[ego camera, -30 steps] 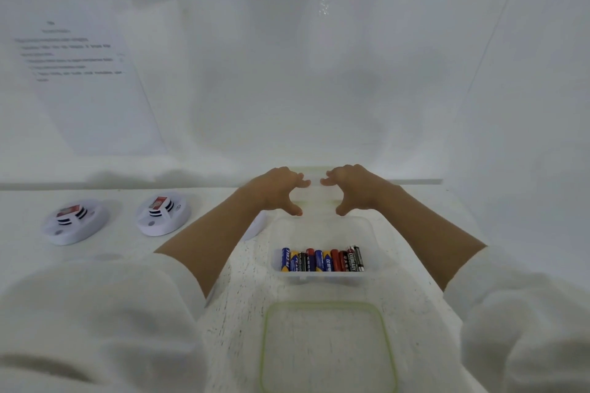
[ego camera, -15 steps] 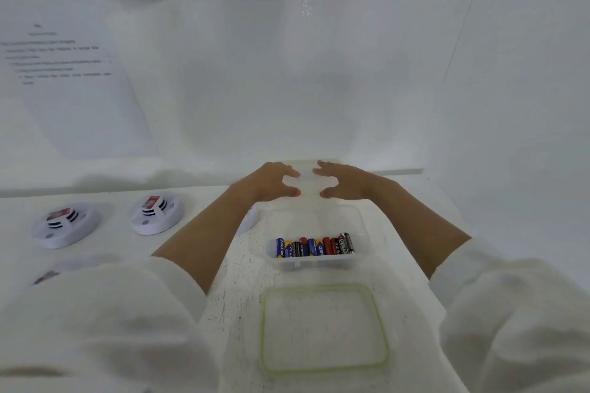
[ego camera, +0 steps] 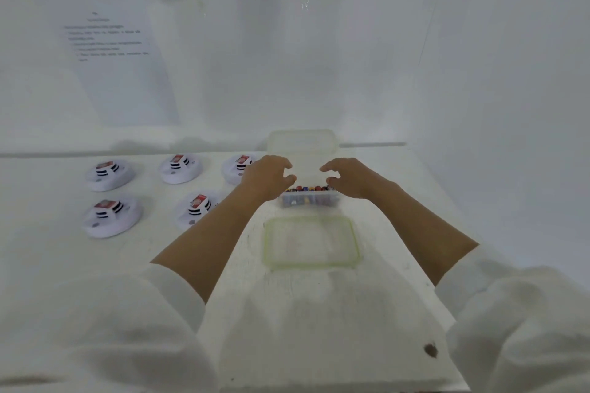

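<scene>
A clear plastic box (ego camera: 309, 199) holding a row of several coloured batteries (ego camera: 307, 188) stands mid-table. My left hand (ego camera: 267, 176) hovers by its left end and my right hand (ego camera: 351, 176) by its right end. Both have loosely curled fingers and hold nothing. Whether they touch the box I cannot tell. Behind the hands a second, empty clear box (ego camera: 301, 140) stands against the back wall. A clear lid with a green rim (ego camera: 311, 242) lies flat in front of the battery box.
Several white round smoke detectors (ego camera: 110, 175) with red-labelled batteries showing sit in two rows on the left of the white table (ego camera: 319, 313). White walls with printed sheets (ego camera: 111, 41) close the back and right. A dark spot (ego camera: 431, 350) marks the table's near right.
My hands have left the empty clear box at the back and drawn towards me to the battery box. My view has pulled back, showing more detectors on the left.
</scene>
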`<action>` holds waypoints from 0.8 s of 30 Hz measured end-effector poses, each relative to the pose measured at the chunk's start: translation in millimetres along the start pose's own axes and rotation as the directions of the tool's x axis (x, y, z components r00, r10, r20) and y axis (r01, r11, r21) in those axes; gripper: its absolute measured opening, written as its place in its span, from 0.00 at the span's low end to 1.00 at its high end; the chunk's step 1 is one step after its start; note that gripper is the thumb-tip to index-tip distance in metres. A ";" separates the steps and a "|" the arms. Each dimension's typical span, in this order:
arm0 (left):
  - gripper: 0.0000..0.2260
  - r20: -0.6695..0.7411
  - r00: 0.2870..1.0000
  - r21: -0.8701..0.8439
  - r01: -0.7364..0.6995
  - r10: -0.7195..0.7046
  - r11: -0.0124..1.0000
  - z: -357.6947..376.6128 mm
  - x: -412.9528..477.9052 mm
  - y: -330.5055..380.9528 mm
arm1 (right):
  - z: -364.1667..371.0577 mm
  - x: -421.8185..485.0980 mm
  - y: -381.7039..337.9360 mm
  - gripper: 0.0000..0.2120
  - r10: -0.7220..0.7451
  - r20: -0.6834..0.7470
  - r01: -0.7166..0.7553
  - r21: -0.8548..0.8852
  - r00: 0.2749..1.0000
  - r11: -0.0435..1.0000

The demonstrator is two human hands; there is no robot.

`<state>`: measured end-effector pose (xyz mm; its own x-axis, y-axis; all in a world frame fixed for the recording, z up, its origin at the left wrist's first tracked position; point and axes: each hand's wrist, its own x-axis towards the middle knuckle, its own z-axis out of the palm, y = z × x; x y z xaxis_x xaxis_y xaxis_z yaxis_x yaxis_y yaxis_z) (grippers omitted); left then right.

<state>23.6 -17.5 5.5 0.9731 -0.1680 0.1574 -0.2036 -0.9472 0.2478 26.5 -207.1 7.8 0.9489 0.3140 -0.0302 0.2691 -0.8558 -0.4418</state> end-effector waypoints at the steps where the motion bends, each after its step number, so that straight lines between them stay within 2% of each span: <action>1: 0.17 0.002 1.000 0.003 0.008 -0.008 1.000 1.4 -10.1 0.9 | 2.7 -10.7 0.1 0.18 -0.008 -0.004 0.008 0.005 1.000 1.000; 5: 0.15 -0.020 1.000 -0.048 0.024 -0.025 0.999 5.5 -49.8 3.0 | 15.2 -48.5 4.1 0.18 -0.058 -0.032 0.057 -0.022 0.998 0.998; 9: 0.16 0.040 0.998 -0.126 0.047 -0.043 0.991 17.4 -81.9 -8.9 | 31.8 -73.6 16.0 0.25 -0.056 -0.089 0.053 -0.030 0.994 0.998; 12: 0.25 0.179 0.982 -0.144 -0.026 0.052 0.989 31.7 -102.0 -28.2 | 39.9 -88.4 22.4 0.29 -0.052 0.006 0.052 -0.131 0.999 0.990; 15: 0.29 0.195 0.977 -0.175 -0.053 0.087 0.983 44.7 -114.9 -41.2 | 45.7 -97.3 29.3 0.31 -0.032 0.107 0.055 -0.217 0.994 0.975; 17: 0.27 0.148 0.986 -0.202 -0.047 0.078 0.978 50.4 -116.5 -46.3 | 48.5 -98.7 36.7 0.29 -0.034 0.115 0.054 -0.174 0.993 0.983; 21: 0.16 0.137 0.984 -0.277 -0.076 0.118 0.958 48.4 -114.4 -57.7 | 41.9 -97.3 49.6 0.16 -0.123 0.121 0.132 -0.071 0.985 0.989; 24: 0.10 0.048 0.998 -0.491 -0.018 0.048 0.871 32.2 -110.4 -53.9 | 28.2 -95.5 51.2 0.08 -0.186 -0.003 0.185 0.134 0.983 0.974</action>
<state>-69.4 43.3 -56.0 0.9664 -0.2257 0.1232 -0.2476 -0.6874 0.6828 -55.0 -269.3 -37.2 0.8827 0.4668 0.0549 0.4153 -0.7198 -0.5562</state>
